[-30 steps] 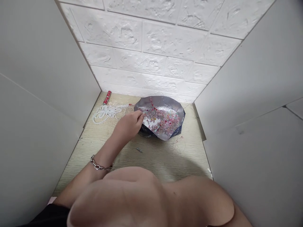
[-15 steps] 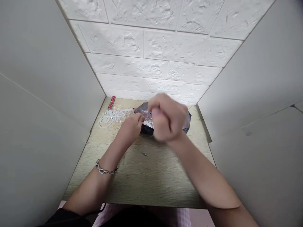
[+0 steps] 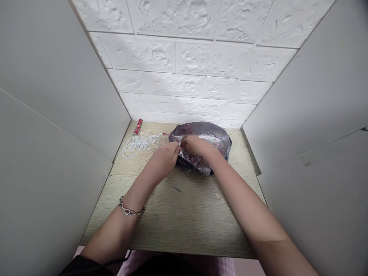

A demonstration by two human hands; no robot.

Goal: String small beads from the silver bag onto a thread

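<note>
An opened dark bag (image 3: 201,128) with a silvery lining lies at the back of the table, with many small red, white and clear beads (image 3: 220,145) inside it. At its left rim, my left hand (image 3: 164,156) is closed in a pinch; what the fingertips hold is too small to make out. My right hand (image 3: 196,145) reaches over the bag's opening, its curled fingertips close to the left ones. Whatever sits between those fingers is hidden. A short string of red beads (image 3: 189,128) rests against the bag's back inner wall.
Strands of white beads (image 3: 138,143) lie in a loose pile to the left. Behind them is a small red cylinder (image 3: 138,126). A small grey piece (image 3: 177,188) rests on the table (image 3: 189,222). White brick-patterned wall stands behind; grey panels close both sides.
My right hand, raised and blurred before, has come down and left to meet my left hand at the bag. More of the bag shows now. The left hand stays in its pinch.
</note>
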